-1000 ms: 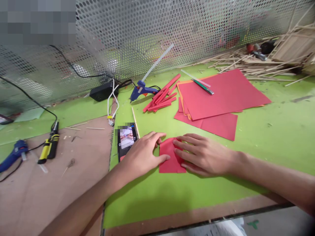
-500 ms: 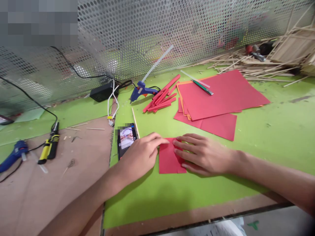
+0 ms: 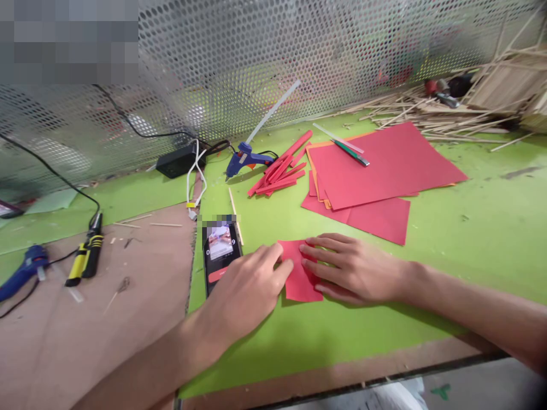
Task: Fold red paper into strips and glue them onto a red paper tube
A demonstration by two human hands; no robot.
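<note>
A small red paper piece [image 3: 299,279] lies on the green mat, its left side lifted and bent. My left hand [image 3: 256,279] pinches that left edge between thumb and fingers, beside a phone [image 3: 220,259] with a lit screen. Flat on the right part of the paper rests my right hand [image 3: 350,267], its fingers spread apart. Behind it are larger red sheets [image 3: 384,165] with a green-handled craft knife [image 3: 350,152] on top. Rolled or folded red strips [image 3: 280,173] form a pile to their left.
A blue glue gun [image 3: 245,159] stands behind the phone, near a black adapter [image 3: 177,161]. Thin wooden sticks [image 3: 410,114] are heaped at the back right. On the left lie a yellow-black tool [image 3: 85,256] and another blue glue gun [image 3: 25,270].
My left hand has shifted slightly down and gripped the left edge of the small red paper, which has lifted and moved inward. My right hand has stayed in place.
</note>
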